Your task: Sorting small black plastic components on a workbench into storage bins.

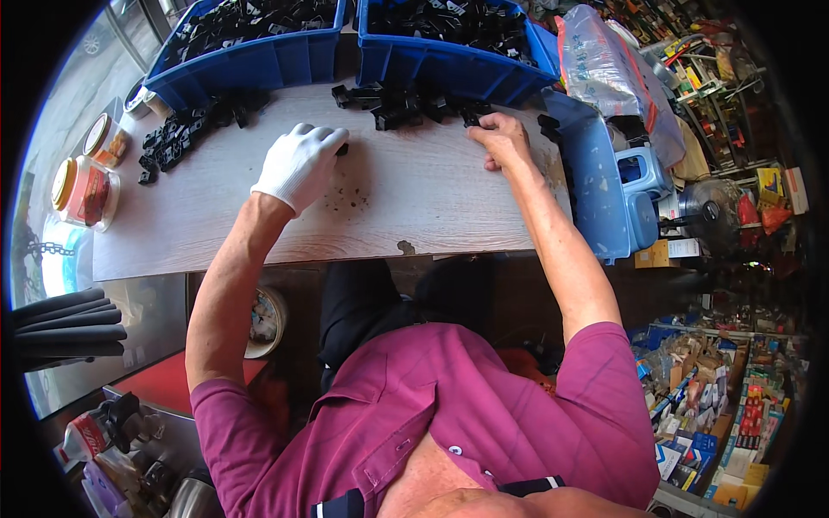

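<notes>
My left hand [300, 164], in a white knitted glove, is closed over the left middle of the pale wooden tabletop [432, 198]. A small black plastic part [343, 149] peeks out at its fingertips, mostly hidden by the glove. Bare and curled, my right hand [503, 142] pinches at the right end of a row of loose black plastic parts [401, 108]; its thumb and forefinger meet at a black part [473, 115]. A second heap of black parts [177, 138] lies at the far left of the table.
Two blue bins [250, 71] [458, 59] full of black parts stand along the back. Lidded jars [86, 192] line the left edge. At the right edge hangs a light blue plastic container [600, 186], beside a clear plastic bag [609, 65]. Crowded shelves fill the right side.
</notes>
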Action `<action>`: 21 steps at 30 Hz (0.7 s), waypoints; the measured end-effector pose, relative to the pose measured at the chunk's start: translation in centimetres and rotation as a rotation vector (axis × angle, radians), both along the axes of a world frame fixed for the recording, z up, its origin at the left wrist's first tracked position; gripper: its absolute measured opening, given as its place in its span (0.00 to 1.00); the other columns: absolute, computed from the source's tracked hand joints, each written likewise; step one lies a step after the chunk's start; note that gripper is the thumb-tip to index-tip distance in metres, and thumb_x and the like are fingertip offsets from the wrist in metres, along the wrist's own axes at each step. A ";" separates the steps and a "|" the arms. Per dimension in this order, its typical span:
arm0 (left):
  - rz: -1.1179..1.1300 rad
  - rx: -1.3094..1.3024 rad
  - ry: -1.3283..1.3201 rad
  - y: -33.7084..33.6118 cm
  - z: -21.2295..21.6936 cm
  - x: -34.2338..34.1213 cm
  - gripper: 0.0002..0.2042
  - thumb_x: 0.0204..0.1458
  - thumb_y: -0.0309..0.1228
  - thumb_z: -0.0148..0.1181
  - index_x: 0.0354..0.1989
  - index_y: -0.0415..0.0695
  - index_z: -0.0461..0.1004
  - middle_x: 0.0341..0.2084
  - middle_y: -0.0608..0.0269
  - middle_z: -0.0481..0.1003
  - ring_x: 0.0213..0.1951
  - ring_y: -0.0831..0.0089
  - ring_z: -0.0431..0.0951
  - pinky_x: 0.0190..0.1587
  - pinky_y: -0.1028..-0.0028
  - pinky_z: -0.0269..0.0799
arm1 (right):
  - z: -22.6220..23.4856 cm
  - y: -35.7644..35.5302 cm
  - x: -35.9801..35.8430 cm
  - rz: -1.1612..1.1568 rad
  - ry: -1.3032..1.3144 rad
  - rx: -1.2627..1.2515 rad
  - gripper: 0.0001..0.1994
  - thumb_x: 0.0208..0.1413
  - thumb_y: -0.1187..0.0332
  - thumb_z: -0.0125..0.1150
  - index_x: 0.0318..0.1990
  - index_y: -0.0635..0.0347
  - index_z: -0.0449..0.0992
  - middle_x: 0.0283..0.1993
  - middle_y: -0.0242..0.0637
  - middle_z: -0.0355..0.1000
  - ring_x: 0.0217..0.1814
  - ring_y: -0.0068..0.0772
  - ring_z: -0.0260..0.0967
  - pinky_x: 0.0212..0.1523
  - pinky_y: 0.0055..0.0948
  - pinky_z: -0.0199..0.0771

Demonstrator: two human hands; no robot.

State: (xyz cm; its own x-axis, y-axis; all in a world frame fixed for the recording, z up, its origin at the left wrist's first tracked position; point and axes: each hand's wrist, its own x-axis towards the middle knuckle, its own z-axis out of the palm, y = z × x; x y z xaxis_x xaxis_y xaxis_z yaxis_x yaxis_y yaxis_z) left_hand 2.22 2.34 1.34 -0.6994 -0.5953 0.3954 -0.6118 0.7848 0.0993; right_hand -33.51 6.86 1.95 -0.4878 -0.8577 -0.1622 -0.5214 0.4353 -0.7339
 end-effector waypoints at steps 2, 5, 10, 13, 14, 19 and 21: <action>0.011 -0.015 0.042 0.6 0.1 -0.1 0.11 0.55 0.23 0.61 0.47 0.44 0.77 0.38 0.54 0.82 0.42 0.51 0.81 0.43 0.58 0.81 | -0.2 0.2 -0.6 -0.013 -0.015 -0.013 0.24 0.52 0.60 0.75 0.54 0.64 0.81 0.36 0.45 0.81 0.20 0.30 0.74 0.22 0.28 0.76; 0.049 0.030 0.070 2.0 0.0 0.3 0.09 0.57 0.26 0.61 0.45 0.44 0.75 0.35 0.55 0.82 0.39 0.51 0.81 0.40 0.58 0.81 | 0.3 1.0 -0.1 -0.014 -0.085 -0.025 0.20 0.53 0.61 0.74 0.51 0.63 0.82 0.30 0.41 0.78 0.19 0.28 0.72 0.21 0.28 0.76; 0.156 0.005 0.197 3.8 -1.5 0.4 0.09 0.57 0.27 0.62 0.46 0.46 0.77 0.35 0.55 0.81 0.38 0.53 0.81 0.41 0.59 0.80 | 1.0 3.5 1.6 0.064 -0.229 0.050 0.13 0.55 0.63 0.73 0.44 0.58 0.83 0.22 0.31 0.72 0.18 0.23 0.69 0.19 0.27 0.75; 0.092 0.034 0.315 4.7 -1.1 -0.7 0.12 0.56 0.26 0.61 0.48 0.45 0.80 0.39 0.53 0.82 0.40 0.51 0.82 0.44 0.60 0.80 | 1.0 4.9 2.5 0.151 -0.254 0.005 0.11 0.54 0.64 0.74 0.41 0.56 0.81 0.22 0.24 0.68 0.16 0.15 0.63 0.14 0.22 0.69; 0.082 0.126 0.423 4.8 -1.3 -1.4 0.12 0.56 0.25 0.61 0.49 0.44 0.80 0.40 0.51 0.82 0.41 0.49 0.82 0.45 0.60 0.80 | 1.3 5.2 2.6 0.151 -0.276 0.035 0.14 0.53 0.68 0.73 0.46 0.59 0.81 0.23 0.30 0.71 0.18 0.22 0.68 0.18 0.25 0.73; 0.006 0.258 0.618 5.3 -0.3 -4.7 0.13 0.56 0.24 0.60 0.49 0.43 0.80 0.42 0.48 0.81 0.44 0.47 0.82 0.48 0.61 0.79 | 1.8 6.3 4.0 0.164 -0.331 -0.013 0.21 0.51 0.70 0.74 0.53 0.60 0.78 0.22 0.31 0.70 0.18 0.23 0.68 0.17 0.27 0.73; -0.038 0.289 0.673 5.2 0.0 -6.9 0.12 0.56 0.24 0.59 0.49 0.44 0.80 0.41 0.49 0.81 0.43 0.48 0.82 0.46 0.59 0.80 | 1.9 6.3 4.4 0.116 -0.281 -0.024 0.20 0.52 0.69 0.74 0.52 0.60 0.78 0.23 0.33 0.71 0.18 0.25 0.69 0.17 0.29 0.74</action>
State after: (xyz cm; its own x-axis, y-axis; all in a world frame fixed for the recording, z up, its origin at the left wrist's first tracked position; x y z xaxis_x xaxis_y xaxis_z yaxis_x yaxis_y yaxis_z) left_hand -4.72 7.54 1.36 -0.3831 -0.7211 0.5773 -0.3184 0.6898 0.6503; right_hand -29.12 13.20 3.89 -0.3256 -0.9102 -0.2558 -0.3413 0.3655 -0.8660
